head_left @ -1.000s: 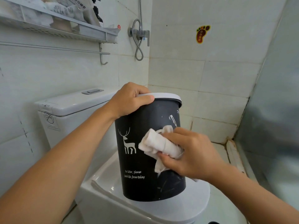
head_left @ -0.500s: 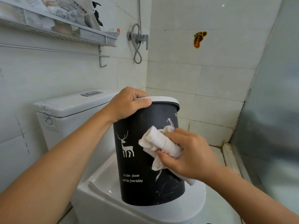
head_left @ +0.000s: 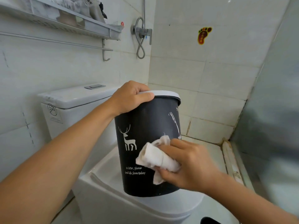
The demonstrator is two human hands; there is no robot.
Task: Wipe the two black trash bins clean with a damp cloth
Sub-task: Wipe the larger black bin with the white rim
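The black bin [head_left: 145, 126] sits in the middle of the frame, standing on the closed toilet lid [head_left: 161, 206]. The left hand [head_left: 129, 97] grips the bin's white rim at the top and holds it steady. The right hand [head_left: 189, 164] holds a bunched white cloth [head_left: 155, 157] tight and presses it on the bin's side, low and to the right. This looks like the wiping step on one bin. White streaks show higher up on the right side, so the next rub probably needs to go there. A dark shape [head_left: 208, 220] at the bottom edge may be the other bin, but I cannot tell.
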